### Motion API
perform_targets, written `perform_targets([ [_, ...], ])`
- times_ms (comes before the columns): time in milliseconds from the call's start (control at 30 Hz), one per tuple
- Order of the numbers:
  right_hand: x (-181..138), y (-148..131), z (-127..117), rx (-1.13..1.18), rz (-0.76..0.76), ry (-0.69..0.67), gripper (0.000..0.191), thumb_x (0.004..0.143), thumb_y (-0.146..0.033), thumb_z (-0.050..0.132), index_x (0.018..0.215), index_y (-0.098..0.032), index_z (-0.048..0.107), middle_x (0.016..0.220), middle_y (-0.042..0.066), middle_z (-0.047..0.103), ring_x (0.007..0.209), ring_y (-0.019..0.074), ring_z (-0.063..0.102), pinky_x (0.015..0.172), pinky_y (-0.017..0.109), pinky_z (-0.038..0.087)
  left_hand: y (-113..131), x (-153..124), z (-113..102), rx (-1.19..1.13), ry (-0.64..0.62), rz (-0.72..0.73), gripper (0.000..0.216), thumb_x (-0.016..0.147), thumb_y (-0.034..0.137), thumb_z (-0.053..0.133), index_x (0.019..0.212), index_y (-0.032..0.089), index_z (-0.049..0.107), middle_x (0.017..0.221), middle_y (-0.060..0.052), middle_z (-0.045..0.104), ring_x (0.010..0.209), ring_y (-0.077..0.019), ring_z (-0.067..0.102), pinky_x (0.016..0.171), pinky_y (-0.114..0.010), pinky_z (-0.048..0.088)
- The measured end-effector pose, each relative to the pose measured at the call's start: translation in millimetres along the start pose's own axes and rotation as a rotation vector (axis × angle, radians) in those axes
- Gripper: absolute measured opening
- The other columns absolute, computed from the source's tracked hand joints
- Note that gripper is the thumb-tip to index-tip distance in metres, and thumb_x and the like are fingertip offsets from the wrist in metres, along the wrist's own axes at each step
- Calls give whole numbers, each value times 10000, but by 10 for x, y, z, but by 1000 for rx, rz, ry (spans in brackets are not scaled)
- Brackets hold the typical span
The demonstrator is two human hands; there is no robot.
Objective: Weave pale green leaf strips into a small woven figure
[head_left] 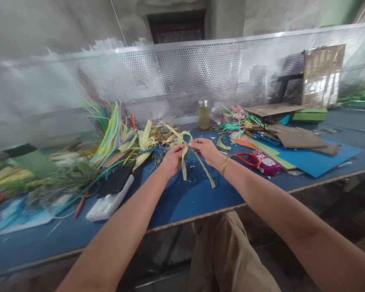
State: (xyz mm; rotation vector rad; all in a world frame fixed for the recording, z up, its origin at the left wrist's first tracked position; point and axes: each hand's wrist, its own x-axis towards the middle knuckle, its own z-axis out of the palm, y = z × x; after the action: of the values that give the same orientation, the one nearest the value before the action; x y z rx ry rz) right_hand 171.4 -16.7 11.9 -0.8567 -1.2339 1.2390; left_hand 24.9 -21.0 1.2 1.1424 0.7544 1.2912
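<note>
Both my hands are stretched out over the blue table (185, 198), pinching the same bunch of pale green paper strips (197, 162). My left hand (171, 159) is closed on the strips from the left. My right hand (207, 151), with a gold bracelet on its wrist, is closed on them from the right. Loose ends of the strips hang down toward the table and curl up behind my fingers.
A heap of coloured strips (109, 134) lies at the left, with a black phone (117, 180) and a white tray (109, 202) below it. Red-handled scissors (246, 158), a pink case (265, 164), blue paper (316, 158), cardboard and a small bottle (203, 114) sit to the right. A perforated metal screen (182, 77) backs the table.
</note>
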Motion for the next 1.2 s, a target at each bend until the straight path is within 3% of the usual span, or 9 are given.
perform_targets([
  [133, 28, 5, -4, 78, 10, 62, 257, 599, -328, 764, 634, -165, 569, 537, -58, 488, 509, 62, 414, 488, 217, 309, -7, 9, -5, 27, -23, 3, 304, 544, 263, 860, 710, 157, 628, 572, 44, 536, 508, -72, 457, 499, -214, 346],
  [333, 152, -19, -111, 185, 0, 342, 156, 679, -223, 690, 668, -184, 539, 513, -73, 460, 463, 56, 399, 443, 192, 317, -28, 3, -2, 74, -47, -44, 306, 540, 261, 864, 693, 164, 618, 601, 42, 543, 501, -66, 444, 481, -214, 316],
  [600, 263, -88, -295, 281, 49, 523, 182, 783, -159, 624, 673, -192, 483, 502, -81, 441, 413, 49, 365, 421, 176, 318, -12, -13, -1, -14, -85, -78, 287, 551, 214, 861, 688, 164, 614, 641, 28, 577, 531, -63, 491, 492, -187, 358],
  [667, 228, -114, -286, 274, 103, 463, 167, 836, -214, 617, 707, -180, 516, 532, -66, 486, 438, 49, 400, 459, 179, 350, -5, -7, -2, -50, -95, -69, 276, 564, 202, 855, 692, 162, 614, 630, 28, 573, 540, -66, 504, 491, -183, 364],
  [800, 90, -163, -183, 251, 334, 11, 413, 902, -532, 504, 763, -162, 620, 657, 29, 625, 564, 113, 543, 518, 237, 420, 2, 22, -21, -128, -63, -30, 250, 602, 182, 838, 725, 161, 622, 642, 26, 592, 556, -70, 530, 510, -184, 391],
  [867, 23, -174, -123, 223, 340, -136, 459, 879, -590, 503, 781, -169, 655, 722, 43, 660, 622, 125, 569, 536, 238, 420, 7, 37, -34, -153, -32, -18, 247, 607, 174, 836, 736, 159, 626, 662, 23, 606, 563, -70, 538, 527, -188, 405],
  [1033, -20, -120, -61, 182, 136, -198, 250, 737, -426, 741, 791, -195, 661, 738, -15, 642, 648, 87, 536, 552, 200, 383, 5, 33, -32, -117, 20, -3, 226, 630, 207, 831, 736, 154, 639, 603, 37, 563, 497, -51, 463, 494, -189, 364],
  [1200, 7, -34, -37, 180, 149, -167, 332, 644, -324, 817, 660, -195, 511, 587, -71, 526, 552, 65, 490, 572, 209, 439, -14, 9, -8, -16, -41, 34, 263, 585, 254, 853, 694, 151, 637, 575, 34, 554, 491, -61, 447, 471, -198, 326],
])
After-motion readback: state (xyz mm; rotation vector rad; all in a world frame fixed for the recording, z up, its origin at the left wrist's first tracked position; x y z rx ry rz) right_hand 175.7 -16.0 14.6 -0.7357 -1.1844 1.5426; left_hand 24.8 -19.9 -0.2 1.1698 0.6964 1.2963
